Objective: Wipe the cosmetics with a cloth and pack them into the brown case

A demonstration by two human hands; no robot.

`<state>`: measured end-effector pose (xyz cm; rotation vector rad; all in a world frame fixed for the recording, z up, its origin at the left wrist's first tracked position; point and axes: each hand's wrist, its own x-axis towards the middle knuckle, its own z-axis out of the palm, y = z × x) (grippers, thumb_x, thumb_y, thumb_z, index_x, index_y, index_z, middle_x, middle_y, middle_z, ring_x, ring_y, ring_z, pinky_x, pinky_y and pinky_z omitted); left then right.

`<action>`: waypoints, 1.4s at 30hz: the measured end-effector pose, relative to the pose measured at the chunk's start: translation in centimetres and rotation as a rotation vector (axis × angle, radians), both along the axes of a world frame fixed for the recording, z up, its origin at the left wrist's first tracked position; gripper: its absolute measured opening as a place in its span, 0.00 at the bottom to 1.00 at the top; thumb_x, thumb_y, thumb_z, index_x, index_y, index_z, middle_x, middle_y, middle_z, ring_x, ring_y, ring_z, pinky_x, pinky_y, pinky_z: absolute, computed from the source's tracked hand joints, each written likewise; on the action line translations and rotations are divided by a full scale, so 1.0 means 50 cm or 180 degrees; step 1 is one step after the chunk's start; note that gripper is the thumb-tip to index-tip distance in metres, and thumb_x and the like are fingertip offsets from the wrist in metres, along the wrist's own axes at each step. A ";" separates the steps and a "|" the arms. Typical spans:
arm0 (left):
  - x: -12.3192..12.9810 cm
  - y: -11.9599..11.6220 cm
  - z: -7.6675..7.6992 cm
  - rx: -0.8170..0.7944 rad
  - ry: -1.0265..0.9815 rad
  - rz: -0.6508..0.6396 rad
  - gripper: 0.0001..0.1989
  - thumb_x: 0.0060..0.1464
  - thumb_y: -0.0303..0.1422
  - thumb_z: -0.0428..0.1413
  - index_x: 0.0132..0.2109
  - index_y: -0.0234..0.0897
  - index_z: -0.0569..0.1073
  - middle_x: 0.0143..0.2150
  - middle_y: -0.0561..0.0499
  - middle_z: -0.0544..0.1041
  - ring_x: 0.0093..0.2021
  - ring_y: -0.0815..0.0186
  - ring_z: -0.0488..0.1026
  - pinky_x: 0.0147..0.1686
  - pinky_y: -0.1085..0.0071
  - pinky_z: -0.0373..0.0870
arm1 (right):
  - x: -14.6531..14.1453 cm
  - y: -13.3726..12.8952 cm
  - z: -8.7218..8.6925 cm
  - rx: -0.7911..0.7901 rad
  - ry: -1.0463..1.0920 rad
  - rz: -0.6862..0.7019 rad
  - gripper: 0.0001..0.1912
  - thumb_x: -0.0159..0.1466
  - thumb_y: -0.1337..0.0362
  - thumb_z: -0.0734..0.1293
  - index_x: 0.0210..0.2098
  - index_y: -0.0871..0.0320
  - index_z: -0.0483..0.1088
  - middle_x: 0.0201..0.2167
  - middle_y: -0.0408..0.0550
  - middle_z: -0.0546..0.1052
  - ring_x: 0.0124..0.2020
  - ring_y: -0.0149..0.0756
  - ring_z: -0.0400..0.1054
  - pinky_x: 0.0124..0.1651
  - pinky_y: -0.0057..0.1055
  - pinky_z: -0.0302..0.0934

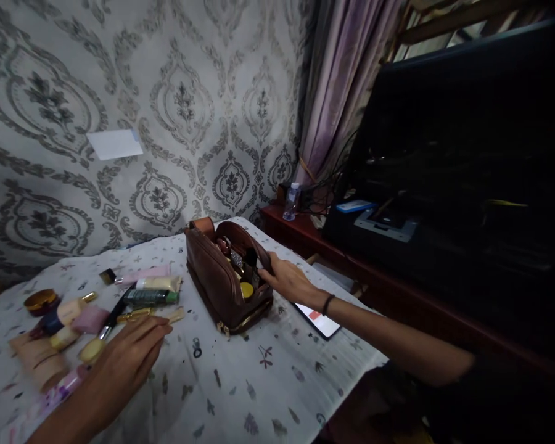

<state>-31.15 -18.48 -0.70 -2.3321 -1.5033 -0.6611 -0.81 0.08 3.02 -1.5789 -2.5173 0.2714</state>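
Observation:
A brown leather toiletry bag (213,271) stands unzipped on the bed's patterned sheet, with small items such as a yellow round one (246,290) inside. My right hand (289,277) grips the bag's right side wall by its upper edge. Over the near edge of a pile of cosmetics, my left hand (132,351) is palm down, its fingers stretched and nothing visible in them. Close to its fingertips lie a gold tube (134,315) and a small beige piece (176,315). Beyond are a dark green tube (150,297), a cream tube (160,283) and a pink tube (143,272).
More cosmetics lie at the left, including an amber jar (41,301) and a beige tube (41,361). A phone (321,322) with a lit screen rests right of the bag. A water bottle (291,201) stands on the red cabinet (287,228), near a large black screen (444,154).

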 end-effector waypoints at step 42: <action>-0.347 -0.131 -0.066 0.0108 -0.1868 0.2693 0.15 0.56 0.29 0.48 0.47 0.36 0.76 0.48 0.46 0.81 0.50 0.58 0.77 0.49 0.62 0.73 | -0.338 -0.289 -0.223 -0.1949 0.2940 0.1772 0.14 0.63 0.54 0.62 0.40 0.57 0.68 0.21 0.40 0.69 0.24 0.33 0.62 0.29 0.28 0.56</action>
